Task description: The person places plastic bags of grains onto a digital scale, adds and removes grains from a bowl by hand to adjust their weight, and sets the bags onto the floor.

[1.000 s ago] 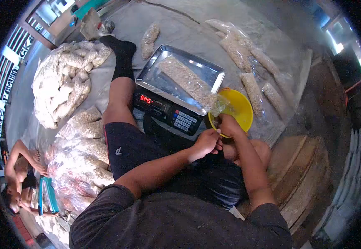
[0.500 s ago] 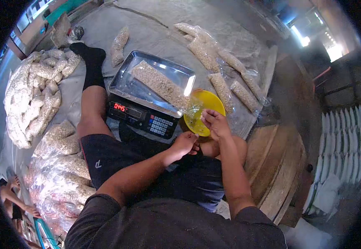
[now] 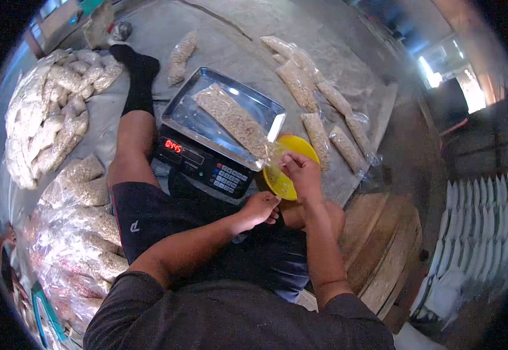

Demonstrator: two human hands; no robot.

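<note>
A clear bag of pale pieces (image 3: 230, 119) lies slantwise on the metal tray (image 3: 178, 111) of a black digital scale (image 3: 198, 166) with red digits. My right hand (image 3: 300, 174) is over the yellow bowl (image 3: 309, 150), its fingers pinched at the loose plastic end of that bag; whether they grip it is too small to tell. Beside the bowl's near edge, my left hand (image 3: 260, 209) is closed, thumb against the fingers, with a tiny pale bit at the thumb tip that I cannot make out.
Several filled bags (image 3: 318, 134) lie beyond the bowl, and one (image 3: 182, 58) lies behind the scale. Large heaps of filled bags (image 3: 50, 116) are at the left. Wooden boards (image 3: 376, 245) stand at the right. Part of another person (image 3: 3, 245) shows at the far left.
My right hand has risen from inside the bowl to the bag's loose plastic end. My left hand stays closed near the bowl. The camera view has shifted.
</note>
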